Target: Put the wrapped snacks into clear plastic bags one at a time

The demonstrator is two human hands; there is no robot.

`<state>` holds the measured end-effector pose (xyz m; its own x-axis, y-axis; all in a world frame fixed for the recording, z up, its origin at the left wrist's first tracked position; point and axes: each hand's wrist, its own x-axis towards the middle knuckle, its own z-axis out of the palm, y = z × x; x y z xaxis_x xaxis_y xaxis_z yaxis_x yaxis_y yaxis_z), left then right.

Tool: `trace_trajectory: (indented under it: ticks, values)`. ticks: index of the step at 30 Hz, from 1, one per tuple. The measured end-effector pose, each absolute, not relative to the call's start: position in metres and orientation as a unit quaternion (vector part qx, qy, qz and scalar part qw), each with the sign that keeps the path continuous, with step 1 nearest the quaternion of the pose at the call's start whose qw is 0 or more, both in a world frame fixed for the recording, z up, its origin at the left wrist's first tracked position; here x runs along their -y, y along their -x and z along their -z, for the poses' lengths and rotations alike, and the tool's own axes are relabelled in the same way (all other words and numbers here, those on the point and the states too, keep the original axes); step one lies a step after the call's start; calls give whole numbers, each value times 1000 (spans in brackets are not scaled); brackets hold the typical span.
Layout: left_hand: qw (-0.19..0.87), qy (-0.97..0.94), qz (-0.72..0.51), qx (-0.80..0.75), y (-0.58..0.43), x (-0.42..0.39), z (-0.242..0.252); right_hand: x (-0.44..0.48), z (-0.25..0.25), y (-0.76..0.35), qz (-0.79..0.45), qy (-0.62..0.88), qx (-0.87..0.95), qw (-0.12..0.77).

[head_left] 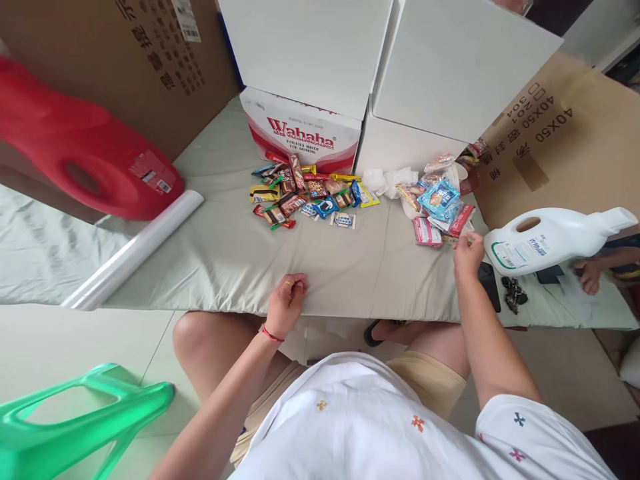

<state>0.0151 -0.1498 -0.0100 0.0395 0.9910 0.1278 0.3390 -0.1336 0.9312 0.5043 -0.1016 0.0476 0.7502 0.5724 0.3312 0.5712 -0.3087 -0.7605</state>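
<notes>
My left hand rests at the front edge of the cloth-covered table, its fingers curled together; whether anything small is inside is hidden. At the right, my right hand has its fingers pinched at the near side of a heap of packets. A red packet lies just beyond its fingertips, with a pink-and-white packet to their left and a blue packet farther back. What the pinch holds is too small to make out. Wrapped snacks lie in a pile at the middle, apart from both hands.
Behind the snacks stand a Wahaha carton and white boxes. A red jug and a plastic roll lie left. A white bottle and keys are right, near another person's hand. A green stool stands lower left.
</notes>
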Motion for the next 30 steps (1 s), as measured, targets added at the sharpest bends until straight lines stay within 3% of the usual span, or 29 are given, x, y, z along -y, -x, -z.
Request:
trace_trajectory:
  ticks: [3,11,20,24,30]
  values:
    - [401,-605,-448,-522,-6,145,14,118,-30,-476,9,787,413,458]
    - [272,-685,-427,-524,14,131,15,88,-17,-375,-206,685,608,344]
    - [238,-679,-438,-539,7,133,17,-46,-23,-253,-97,544,808,205]
    - [224,-682,-442,-538,6,133,20,-62,-3,-227,-126,521,831,149]
    - [204,-696,-447,-525,4,134,24,-44,5,-255,-129,489,838,203]
